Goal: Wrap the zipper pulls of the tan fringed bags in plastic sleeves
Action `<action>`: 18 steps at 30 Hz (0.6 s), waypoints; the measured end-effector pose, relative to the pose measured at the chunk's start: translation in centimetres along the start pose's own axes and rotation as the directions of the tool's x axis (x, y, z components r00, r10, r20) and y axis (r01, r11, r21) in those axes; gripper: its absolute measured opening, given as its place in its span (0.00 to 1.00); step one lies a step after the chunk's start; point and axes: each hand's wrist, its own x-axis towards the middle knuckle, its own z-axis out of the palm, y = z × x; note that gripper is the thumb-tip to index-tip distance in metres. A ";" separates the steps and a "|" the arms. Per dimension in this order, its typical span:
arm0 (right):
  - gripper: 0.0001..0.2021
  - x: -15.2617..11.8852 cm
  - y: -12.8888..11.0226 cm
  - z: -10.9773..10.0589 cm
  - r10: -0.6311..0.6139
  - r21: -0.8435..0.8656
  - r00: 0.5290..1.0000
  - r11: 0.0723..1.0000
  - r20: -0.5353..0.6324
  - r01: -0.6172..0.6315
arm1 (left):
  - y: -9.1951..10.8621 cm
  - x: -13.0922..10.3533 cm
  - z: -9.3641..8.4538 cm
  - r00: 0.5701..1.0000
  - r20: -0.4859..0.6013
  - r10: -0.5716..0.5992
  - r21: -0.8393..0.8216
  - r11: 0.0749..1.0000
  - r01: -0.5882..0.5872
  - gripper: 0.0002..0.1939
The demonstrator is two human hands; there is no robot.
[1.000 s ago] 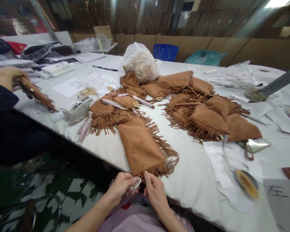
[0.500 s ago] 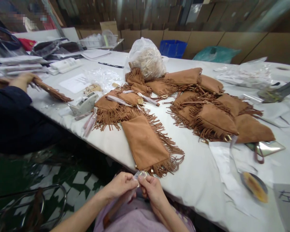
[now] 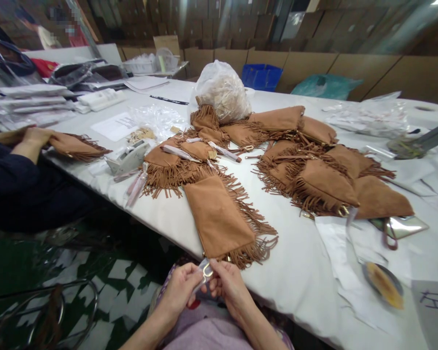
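The brown bag (image 3: pixel 219 218) looks soft and matt like suede, its fringe (image 3: pixel 260 249) looks rough and stringy, the small gold hook (image 3: pixel 206 271) is shiny metal, the big sack (image 3: pixel 221 80) is thin, crinkly plastic, the boxes (image 3: pixel 308 64) are dull, plain cardboard, and the flat pouch (image 3: pixel 409 225) (it gleams!) looks smooth and glossy.

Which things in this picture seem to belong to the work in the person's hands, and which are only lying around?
Seem to belong:
- gold-coloured metal piece, between left hand and right hand
- fringed brown pouch just in front
- probably the other fringed pouches

Probably only lying around:
- blue container
- teal plastic bag
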 end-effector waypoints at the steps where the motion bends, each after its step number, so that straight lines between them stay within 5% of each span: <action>1: 0.20 -0.1 0.0 0.0 0.018 -0.008 0.999 1.000 0.026 -0.018 | -0.1 0.0 0.0 1.000 -0.005 0.010 0.001 1.000 -0.010 0.19; 7: 0.14 0.0 0.7 -0.1 0.007 -0.048 0.999 0.999 0.044 -0.005 | -0.5 -0.4 0.2 0.996 -0.040 0.078 0.109 0.991 -0.073 0.15; 10: 0.11 0.0 0.5 0.1 0.009 0.004 1.000 1.000 0.007 -0.009 | -0.4 -1.1 0.5 0.973 -0.102 0.208 0.204 0.961 -0.184 0.11; 14: 0.07 -0.4 -0.7 0.3 0.070 0.093 0.997 0.993 0.009 -0.071 | 0.0 -1.9 0.6 0.880 -0.046 0.472 0.468 0.789 -0.398 0.11; 18: 0.09 -1.1 -2.0 0.5 0.085 0.141 0.996 0.986 0.009 -0.085 | 0.2 -1.9 0.5 0.832 0.125 0.541 0.617 0.615 -0.492 0.15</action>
